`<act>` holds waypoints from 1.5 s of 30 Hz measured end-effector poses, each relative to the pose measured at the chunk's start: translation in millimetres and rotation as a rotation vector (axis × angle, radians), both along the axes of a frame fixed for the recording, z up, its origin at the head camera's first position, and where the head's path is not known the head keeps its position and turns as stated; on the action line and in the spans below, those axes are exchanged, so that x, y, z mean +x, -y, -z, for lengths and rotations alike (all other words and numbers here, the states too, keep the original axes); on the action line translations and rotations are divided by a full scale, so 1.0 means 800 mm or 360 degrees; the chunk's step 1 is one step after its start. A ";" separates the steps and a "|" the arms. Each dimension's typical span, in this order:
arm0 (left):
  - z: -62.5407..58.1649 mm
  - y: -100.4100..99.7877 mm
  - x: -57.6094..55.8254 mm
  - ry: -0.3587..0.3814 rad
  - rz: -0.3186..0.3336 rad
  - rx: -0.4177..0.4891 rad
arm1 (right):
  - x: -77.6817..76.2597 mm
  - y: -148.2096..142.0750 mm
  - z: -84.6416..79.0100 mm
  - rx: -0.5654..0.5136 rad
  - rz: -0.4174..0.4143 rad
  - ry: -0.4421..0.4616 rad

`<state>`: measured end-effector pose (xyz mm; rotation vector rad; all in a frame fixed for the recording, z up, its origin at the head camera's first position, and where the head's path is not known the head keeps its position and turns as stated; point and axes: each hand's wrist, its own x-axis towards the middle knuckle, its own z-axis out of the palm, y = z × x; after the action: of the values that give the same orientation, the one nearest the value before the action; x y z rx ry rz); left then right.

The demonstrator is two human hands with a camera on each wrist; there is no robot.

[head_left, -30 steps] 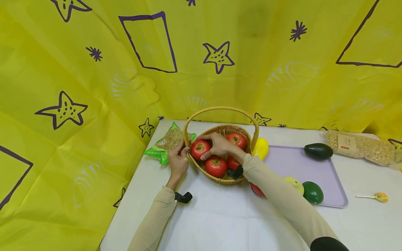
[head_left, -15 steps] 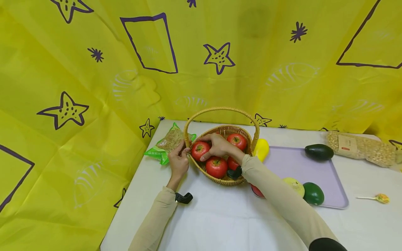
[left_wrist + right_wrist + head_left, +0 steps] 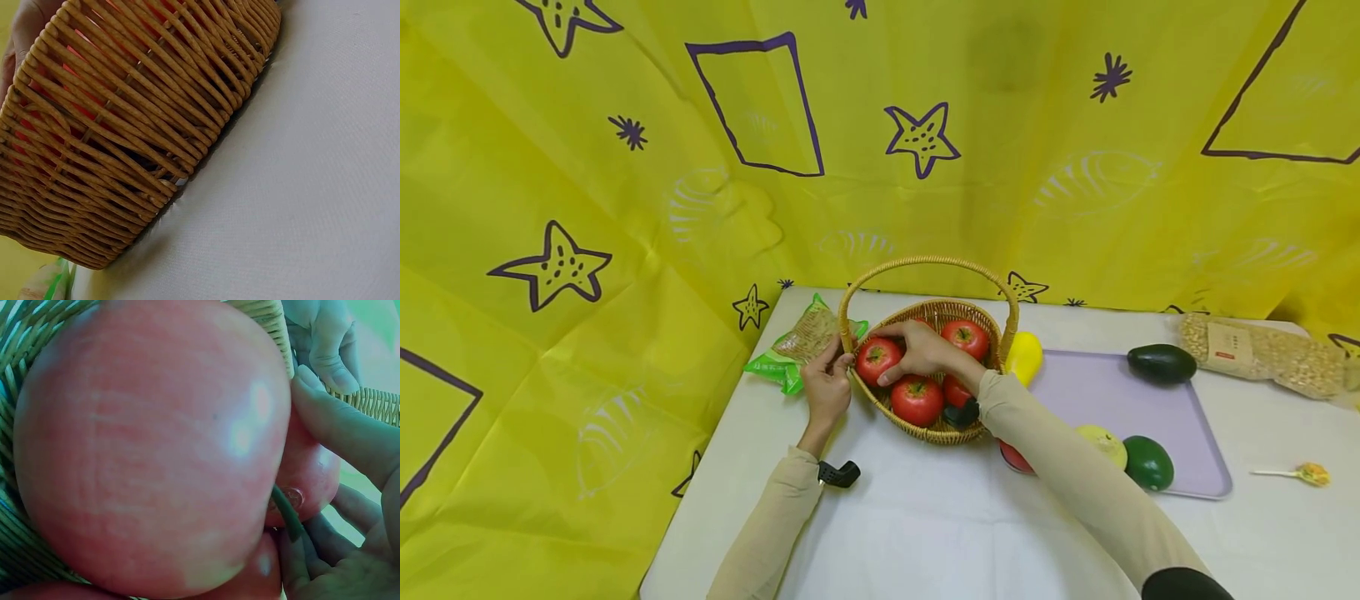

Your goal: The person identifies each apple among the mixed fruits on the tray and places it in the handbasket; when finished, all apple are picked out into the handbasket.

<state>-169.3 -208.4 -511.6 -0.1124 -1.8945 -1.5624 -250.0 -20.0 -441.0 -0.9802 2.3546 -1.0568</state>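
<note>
A wicker basket (image 3: 928, 432) with a tall arched handle holds several red apples. My left hand (image 3: 826, 392) grips the basket's left rim near the foot of the handle; in the left wrist view the woven wall (image 3: 125, 125) hides most of that hand. Inside the basket, my right hand (image 3: 921, 348) has thumb and fingers around the leftmost apple (image 3: 874, 360). Another apple (image 3: 917, 402) sits in front of it, and one more (image 3: 966, 337) lies at the back right. The right wrist view is mostly filled by a large apple (image 3: 150, 450), with the gripped apple (image 3: 312, 478) behind it.
A green-edged bag (image 3: 805, 337) lies left of the basket. To the right, a lilac tray (image 3: 1075, 392) bears an avocado (image 3: 1161, 364), a green fruit (image 3: 1147, 462) and a yellow-green fruit (image 3: 1103, 446). A yellow fruit (image 3: 1024, 357), a bag of beans (image 3: 1262, 354) and a lollipop (image 3: 1311, 473) are nearby.
</note>
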 end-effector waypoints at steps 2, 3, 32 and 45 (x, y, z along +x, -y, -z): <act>0.001 -0.001 0.000 0.0014 -0.0020 -0.0006 | 0.002 -0.002 -0.001 -0.0015 0.0005 -0.0002; 0.001 -0.001 0.000 0.0021 -0.0025 -0.0005 | 0.003 -0.003 -0.002 -0.0030 0.0009 0.0006; -0.038 -0.023 0.021 0.0004 -0.0140 -0.0075 | 0.061 -0.155 -0.042 -0.0435 -0.0081 0.0271; -0.009 -0.012 0.005 0.0046 -0.0129 -0.0016 | 0.096 -0.234 -0.016 -0.0191 0.0072 0.0127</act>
<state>-165.3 -198.9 -504.5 -0.0170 -1.9056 -1.5080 -173.5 167.3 -428.2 -0.9125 2.2815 -1.2440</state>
